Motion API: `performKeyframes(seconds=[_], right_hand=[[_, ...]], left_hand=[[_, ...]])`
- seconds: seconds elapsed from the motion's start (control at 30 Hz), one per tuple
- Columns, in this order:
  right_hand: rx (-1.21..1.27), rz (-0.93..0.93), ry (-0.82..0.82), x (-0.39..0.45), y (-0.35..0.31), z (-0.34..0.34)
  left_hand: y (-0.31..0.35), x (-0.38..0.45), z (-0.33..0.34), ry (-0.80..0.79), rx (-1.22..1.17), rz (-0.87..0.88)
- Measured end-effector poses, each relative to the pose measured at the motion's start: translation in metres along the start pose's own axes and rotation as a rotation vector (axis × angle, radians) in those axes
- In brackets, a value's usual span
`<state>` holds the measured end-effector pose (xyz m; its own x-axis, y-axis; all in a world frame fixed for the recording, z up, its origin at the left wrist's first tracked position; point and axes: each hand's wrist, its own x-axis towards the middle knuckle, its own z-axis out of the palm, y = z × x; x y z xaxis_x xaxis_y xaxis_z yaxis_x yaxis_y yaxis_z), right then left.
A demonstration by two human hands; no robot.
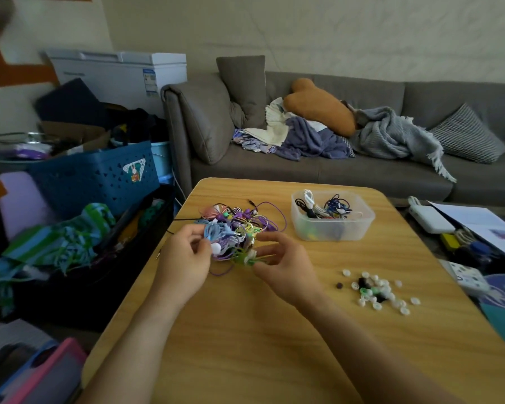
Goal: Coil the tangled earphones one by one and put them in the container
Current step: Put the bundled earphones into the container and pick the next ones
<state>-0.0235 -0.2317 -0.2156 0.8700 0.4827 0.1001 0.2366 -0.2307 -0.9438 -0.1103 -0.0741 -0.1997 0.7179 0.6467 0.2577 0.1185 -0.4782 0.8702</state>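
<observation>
Head view: we work at the near edge of the tangled earphones (239, 225) on the tabletop (274, 330).

Our left hand (184, 258) pinches blue cord and a white earbud; our right hand (286, 265) pinches a green strand at the knot's near right. We judge the cords light, limp and snag-prone, so we take one bud or plug and ease it out gently. The container (333, 217), far right, already holds some earphones.

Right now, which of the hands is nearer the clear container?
Right. The right hand is just in front of and left of the clear container; the left hand is farther left, across the earphone tangle.
</observation>
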Motion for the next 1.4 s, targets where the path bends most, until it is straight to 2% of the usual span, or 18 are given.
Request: performKeyframes(seconds=[0.13,0.27,0.37,0.43,0.53,0.63,0.73,0.8,0.93,1.0,1.1,1.2,1.3,1.4], right_hand=[[-0.294,-0.084,0.015,-0.002,0.005,-0.014],[-0.613,-0.048,-0.036,-0.002,0.010,-0.015],[-0.537,-0.169,0.053,-0.008,0.003,-0.017],[-0.393,-0.309,0.074,-0.013,-0.008,-0.014],[-0.260,-0.440,-0.012,-0.016,-0.017,-0.004],[-0.213,-0.421,-0.066,-0.017,-0.017,0.003],[-0.202,-0.421,-0.082,-0.017,-0.016,0.008],[-0.158,-0.426,-0.082,-0.017,-0.018,0.009],[0.084,-0.341,-0.150,-0.022,-0.023,0.003],[0.231,-0.256,-0.199,-0.030,-0.023,-0.006],[0.385,-0.126,-0.178,-0.039,-0.018,-0.026],[0.445,-0.031,-0.160,-0.050,-0.010,-0.047],[0.384,0.003,-0.168,-0.061,0.003,-0.065],[0.190,-0.049,-0.139,-0.069,0.011,-0.082]], left_hand=[[0.013,-0.002,-0.001,0.049,-0.305,-0.181],[0.025,-0.004,-0.004,0.091,-0.604,-0.327],[0.030,-0.006,-0.002,0.084,-0.702,-0.360],[0.028,-0.007,0.001,0.070,-0.634,-0.315],[0.021,-0.010,0.003,0.097,-0.372,-0.128],[0.019,-0.013,0.000,0.165,-0.074,0.122],[0.025,-0.019,-0.004,0.200,-0.068,0.266],[0.032,-0.024,-0.004,0.127,-0.236,0.205],[0.044,-0.033,0.000,-0.064,-0.682,-0.146],[0.048,-0.036,0.001,-0.128,-0.792,-0.268],[0.051,-0.041,0.006,-0.290,-0.745,-0.358],[0.050,-0.045,0.015,-0.496,-0.697,-0.377],[0.051,-0.056,0.036,-0.630,-0.568,-0.329],[0.052,-0.064,0.060,-0.651,-0.537,-0.333]])
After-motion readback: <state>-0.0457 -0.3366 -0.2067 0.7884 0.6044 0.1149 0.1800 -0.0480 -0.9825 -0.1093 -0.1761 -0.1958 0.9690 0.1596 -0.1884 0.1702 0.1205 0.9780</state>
